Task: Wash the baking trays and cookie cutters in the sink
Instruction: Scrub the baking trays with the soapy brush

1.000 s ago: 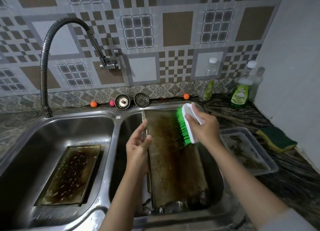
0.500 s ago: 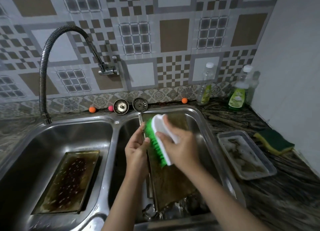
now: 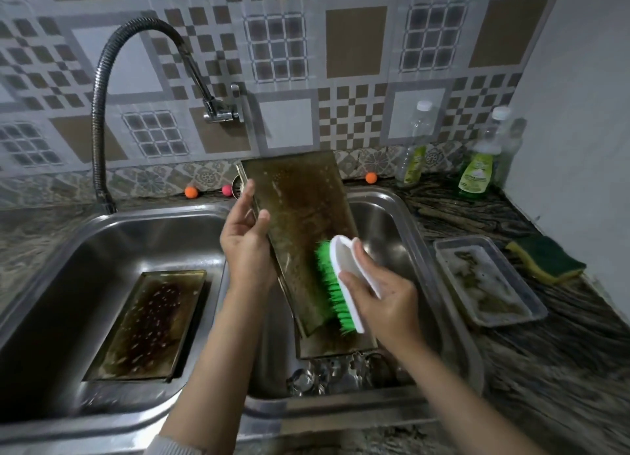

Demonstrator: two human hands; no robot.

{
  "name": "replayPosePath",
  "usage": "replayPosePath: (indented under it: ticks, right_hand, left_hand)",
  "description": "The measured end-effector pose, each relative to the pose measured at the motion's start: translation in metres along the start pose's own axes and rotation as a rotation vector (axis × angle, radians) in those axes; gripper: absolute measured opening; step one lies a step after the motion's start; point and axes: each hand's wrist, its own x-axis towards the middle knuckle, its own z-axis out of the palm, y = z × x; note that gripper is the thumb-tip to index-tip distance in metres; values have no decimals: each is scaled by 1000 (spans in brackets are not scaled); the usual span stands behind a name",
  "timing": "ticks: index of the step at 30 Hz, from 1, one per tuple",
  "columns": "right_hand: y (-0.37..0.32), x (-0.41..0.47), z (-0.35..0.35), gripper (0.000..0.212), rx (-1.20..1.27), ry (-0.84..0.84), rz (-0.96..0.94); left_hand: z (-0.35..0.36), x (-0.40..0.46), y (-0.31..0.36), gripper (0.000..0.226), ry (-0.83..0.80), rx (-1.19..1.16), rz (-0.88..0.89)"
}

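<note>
Over the right sink basin [image 3: 392,223], my left hand [image 3: 247,243] grips the left edge of a long, brown-stained baking tray [image 3: 303,216], held tilted with its far end raised. My right hand [image 3: 381,298] holds a white scrub brush with green bristles [image 3: 335,284]; the bristles press against the tray's lower right part. A second stained tray [image 3: 150,321] lies flat in the left basin. Shiny metal cookie cutters [image 3: 327,374] lie at the bottom of the right basin, partly hidden by the tray.
A clear soapy tray [image 3: 487,280] and a green-yellow sponge [image 3: 545,258] sit on the right counter. Two soap bottles [image 3: 477,168] stand by the wall. A flexible faucet [image 3: 102,90] arches at the back left. Small orange and pink balls [image 3: 191,191] lie behind the sink.
The tray has been lifted and tilted up higher. The brush has swept from the tray's upper left down to its lower right.
</note>
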Motion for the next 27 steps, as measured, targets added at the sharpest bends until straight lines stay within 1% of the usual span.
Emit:
replayPosePath:
  ticks: [1, 3, 4, 6, 8, 9, 10, 11, 13, 15, 16, 17, 19, 20, 21, 22, 23, 25, 26, 27]
  right_hand:
    - [13, 6, -9, 55, -36, 39, 55]
    - [20, 12, -15, 54, -17, 134, 177]
    - [13, 12, -9, 54, -2, 163, 175]
    - [-11, 1, 9, 55, 39, 99, 85]
    - [-26, -9, 17, 55, 90, -23, 18]
    - [-26, -5, 14, 56, 73, -59, -6]
    - [-22, 6, 9, 55, 25, -49, -12]
    - [-13, 21, 3, 55, -50, -12, -9]
    - [1, 58, -11, 52, -157, 113, 46]
    - [-5, 81, -12, 51, -109, 206, 159]
    - [-14, 84, -6, 51, -78, 207, 153]
    - [-28, 80, 2, 52, -60, 163, 102]
    - [-49, 62, 16, 55, -8, -3, -27]
    - [-51, 55, 18, 56, 13, -61, -57]
    - [-47, 56, 15, 55, 10, -65, -59]
    - [-38, 64, 10, 54, -17, -33, -27]
    - [-28, 74, 3, 52, -35, 13, 43]
    - [-12, 93, -8, 48, -57, 103, 196]
    - [-10, 94, -9, 48, -57, 119, 212]
    - [-16, 88, -6, 49, -54, 105, 185]
  left_hand:
    - [-5, 4, 4, 46, 1, -46, -9]
    - [-6, 3, 6, 45, 1, -73, -27]
    - [-1, -1, 4, 46, 0, -51, -21]
    - [6, -12, -4, 48, -18, 25, 15]
    - [6, -18, -11, 49, -20, 60, 20]
    - [3, -19, -13, 48, -9, 56, -3]
    - [-1, -21, -13, 48, -6, 59, -31]
    - [-3, -24, -12, 48, -16, 70, -53]
    - [-4, -36, -13, 49, -100, 117, -77]
    - [0, -50, -16, 49, -172, 167, -86]
    - [3, -54, -18, 48, -186, 191, -88]
    - [4, -56, -20, 47, -184, 203, -92]
    - [5, -52, -20, 44, -139, 182, -115]
    - [3, -50, -17, 43, -110, 170, -119]
    - [1, -48, -13, 43, -83, 165, -108]
    - [-1, -48, -9, 44, -65, 171, -87]
    - [-2, -48, -5, 43, -63, 183, -68]
    - [2, -57, 1, 43, -116, 200, -56]
    - [5, -62, 2, 43, -140, 216, -57]
    - [7, -65, 2, 43, -146, 233, -55]
